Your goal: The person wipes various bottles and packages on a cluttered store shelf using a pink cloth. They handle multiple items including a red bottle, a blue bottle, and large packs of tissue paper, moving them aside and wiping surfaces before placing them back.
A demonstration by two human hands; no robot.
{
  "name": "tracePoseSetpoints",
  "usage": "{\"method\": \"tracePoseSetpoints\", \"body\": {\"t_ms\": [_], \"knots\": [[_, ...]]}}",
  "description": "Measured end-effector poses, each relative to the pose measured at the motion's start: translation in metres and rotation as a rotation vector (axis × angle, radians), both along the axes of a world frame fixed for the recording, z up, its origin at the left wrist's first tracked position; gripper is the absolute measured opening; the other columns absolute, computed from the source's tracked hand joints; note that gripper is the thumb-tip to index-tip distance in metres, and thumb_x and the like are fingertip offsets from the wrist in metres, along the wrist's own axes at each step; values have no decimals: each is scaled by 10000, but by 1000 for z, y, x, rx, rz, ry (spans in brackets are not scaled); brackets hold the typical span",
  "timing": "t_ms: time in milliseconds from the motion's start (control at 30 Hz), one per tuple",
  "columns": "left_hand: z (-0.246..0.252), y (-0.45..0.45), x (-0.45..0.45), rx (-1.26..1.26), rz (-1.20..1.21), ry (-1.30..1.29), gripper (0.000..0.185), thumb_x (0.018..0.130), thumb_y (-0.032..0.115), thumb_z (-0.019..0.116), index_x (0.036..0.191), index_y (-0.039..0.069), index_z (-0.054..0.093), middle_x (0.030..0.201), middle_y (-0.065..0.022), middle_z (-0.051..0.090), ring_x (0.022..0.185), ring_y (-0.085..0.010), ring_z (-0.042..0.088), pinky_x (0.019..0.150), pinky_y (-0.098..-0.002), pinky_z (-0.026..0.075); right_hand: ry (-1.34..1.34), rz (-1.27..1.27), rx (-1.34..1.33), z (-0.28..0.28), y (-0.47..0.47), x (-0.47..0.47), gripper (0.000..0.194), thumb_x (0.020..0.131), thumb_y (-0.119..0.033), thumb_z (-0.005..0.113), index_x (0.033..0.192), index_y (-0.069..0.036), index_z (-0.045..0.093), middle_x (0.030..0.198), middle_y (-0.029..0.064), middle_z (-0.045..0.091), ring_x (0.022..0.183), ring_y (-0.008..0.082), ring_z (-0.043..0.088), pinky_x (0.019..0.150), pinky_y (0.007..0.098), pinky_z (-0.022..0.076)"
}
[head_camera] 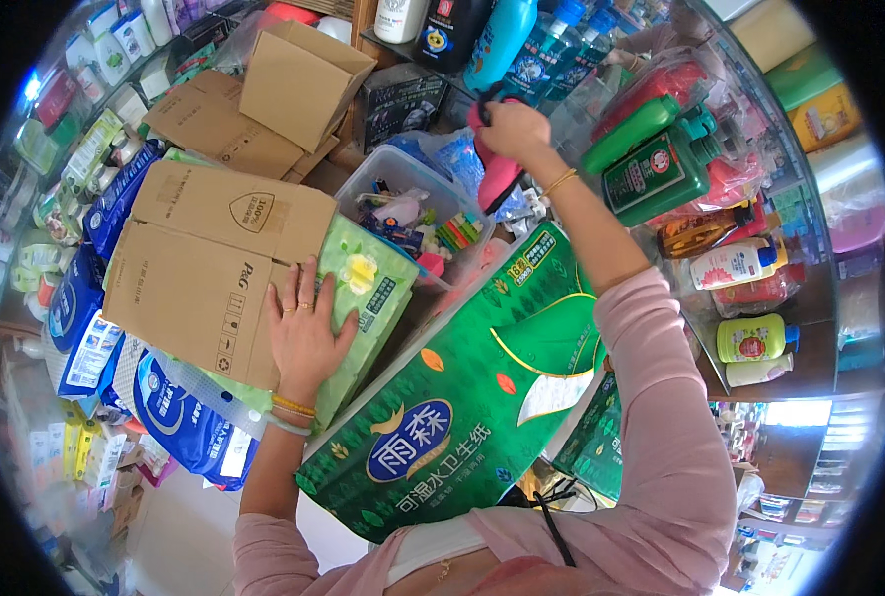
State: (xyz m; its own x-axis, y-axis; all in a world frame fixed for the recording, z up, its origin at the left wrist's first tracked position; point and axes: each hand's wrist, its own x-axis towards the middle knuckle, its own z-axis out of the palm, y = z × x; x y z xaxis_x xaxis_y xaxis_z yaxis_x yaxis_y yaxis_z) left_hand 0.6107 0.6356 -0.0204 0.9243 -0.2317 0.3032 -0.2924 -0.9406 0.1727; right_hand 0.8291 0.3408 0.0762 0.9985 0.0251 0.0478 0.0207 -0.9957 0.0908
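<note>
My left hand (308, 324), wearing rings, lies spread with its palm down, on the edge of a flattened cardboard box (197, 276) and the light green tissue pack (364, 279) under it. My right hand (513, 132) is stretched forward, its fingers closed around a pink and black cloth item (496, 167), just in front of the bottles on the shelf. Below the cloth stands a clear plastic bin (383, 167) with small mixed goods. A large green pack of toilet paper (450, 395) lies between my arms.
An open cardboard box (297, 89) stands at the back left. Blue-and-white packs (182, 410) are stacked at the left. On the glass shelves at the right are a large green bottle (655, 171) and a white pump bottle (733, 264). Blue mouthwash-like bottles (539, 63) stand behind my right hand.
</note>
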Motion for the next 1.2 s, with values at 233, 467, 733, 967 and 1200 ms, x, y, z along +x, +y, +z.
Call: {"method": "tracePoseSetpoints", "body": {"t_ms": [233, 467, 733, 967, 1200], "knots": [[0, 0, 2, -36, -11, 3, 489, 767, 372, 554, 1149, 67, 536, 1349, -108, 372, 1239, -294, 337, 1021, -513, 204, -33, -139, -30, -15, 63, 55, 229, 819, -182, 510, 972, -130, 672, 1060, 83, 629, 948, 239, 620, 728, 343, 515], [0, 1, 2, -35, -18, -17, 483, 767, 364, 557, 1147, 65, 540, 1349, -107, 373, 1239, -294, 336, 1026, -508, 201, 41, -84, -4, -18, 25, 19, 276, 797, -239, 530, 1001, -94, 646, 1037, 115, 630, 961, 267, 611, 760, 367, 500], [1, 0, -1, 6, -21, -47, 483, 780, 375, 543, 1153, 68, 538, 1346, -108, 379, 1231, -302, 346, 1029, -499, 201, 217, -339, 3, 8, -60, -44, 337, 796, -239, 481, 1025, -48, 637, 1083, 142, 609, 981, 286, 602, 809, 377, 484], [0, -2, 1, 22, -16, -30, 480, 783, 372, 538, 1155, 68, 534, 1350, -111, 375, 1233, -304, 341, 1033, -496, 192, -312, -375, 288, 23, -93, -10, 397, 774, -203, 533, 1054, 78, 534, 978, 246, 600, 950, 344, 588, 812, 406, 475], [0, -4, 3, 31, 4, 23, 496, 781, 373, 542, 1174, 71, 520, 1357, -107, 367, 1260, -297, 308, 1044, -485, 170, -336, -618, 283, -17, -108, 61, 697, 753, -274, 590, 1273, 90, 302, 1222, 277, 444, 1196, 376, 383, 997, 401, 323]]}}
